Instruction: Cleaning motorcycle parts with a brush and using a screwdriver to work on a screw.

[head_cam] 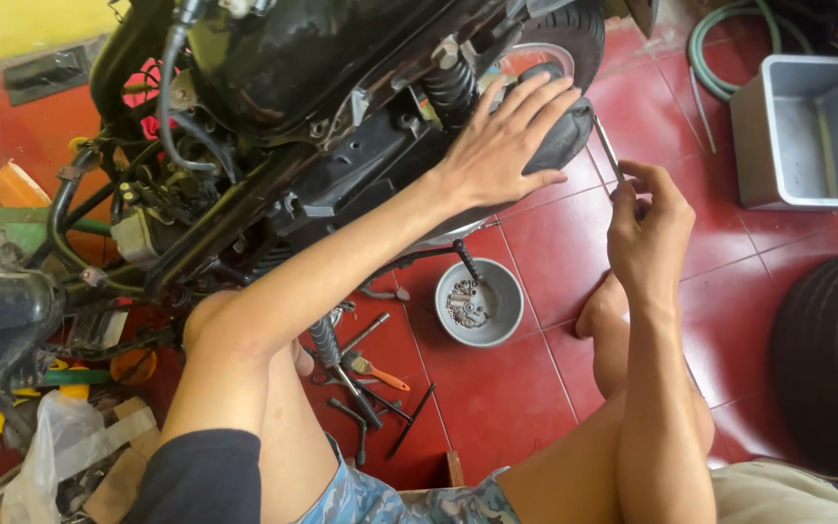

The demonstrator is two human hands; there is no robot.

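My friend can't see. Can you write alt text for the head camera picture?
A person's left hand lies flat on a motorbike's rear tyre while the right hand holds a thin metal rod. A grey bowl of small metal parts and scattered tools lie on the red tile floor.

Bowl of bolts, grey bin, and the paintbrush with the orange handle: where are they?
Bowl of bolts [504, 309], head view, on its bare inner wall at the right.
Grey bin [757, 136], head view, on its left outer wall.
Paintbrush [386, 378], head view, on its orange handle.

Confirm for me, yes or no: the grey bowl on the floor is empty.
No, the grey bowl on the red tile floor holds a heap of small metal parts.
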